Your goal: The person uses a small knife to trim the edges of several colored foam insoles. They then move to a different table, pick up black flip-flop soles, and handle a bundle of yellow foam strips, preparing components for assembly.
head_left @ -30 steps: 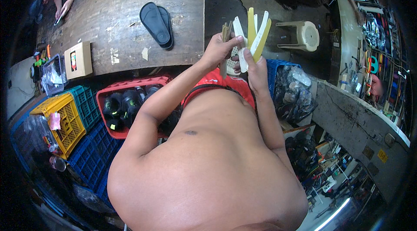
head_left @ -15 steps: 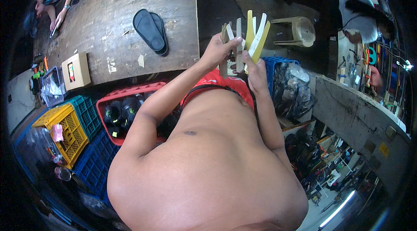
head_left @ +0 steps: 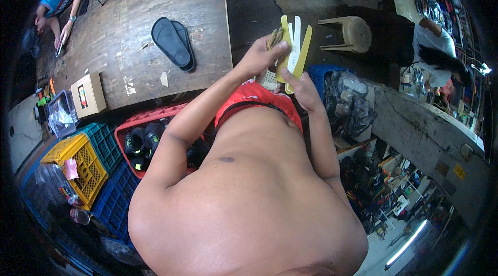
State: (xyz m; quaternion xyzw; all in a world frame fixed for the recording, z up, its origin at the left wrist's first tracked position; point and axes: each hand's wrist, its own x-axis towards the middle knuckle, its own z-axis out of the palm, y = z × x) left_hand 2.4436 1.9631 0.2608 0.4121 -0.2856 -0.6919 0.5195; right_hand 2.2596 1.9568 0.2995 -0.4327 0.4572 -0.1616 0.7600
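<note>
In front of my red shorts I hold flat strips up in both hands. My left hand (head_left: 264, 57) is closed on a bundle of brownish-grey strips (head_left: 274, 39), seen nearly edge-on. My right hand (head_left: 303, 89) pinches a small fan of yellow strips (head_left: 305, 50) and white strips (head_left: 296, 37), thumb on the front yellow one. Small dark marks show on a white strip. My left thumb reaches the leftmost yellow strip; whether it grips that strip I cannot tell. The strips' lower ends are partly hidden by my fingers.
Dark slide sandals (head_left: 172, 43) lie on the wooden table (head_left: 122, 32), left. A red crate (head_left: 122, 136) of dark footwear stands below it. A beige stool (head_left: 354, 35) and a blue crate (head_left: 317, 74) are at right. One person leans at the table; another is far right.
My left hand's strips have gone from spread out to bunched and edge-on. Both hands have come closer together, and the yellow and white strips have shifted slightly left.
</note>
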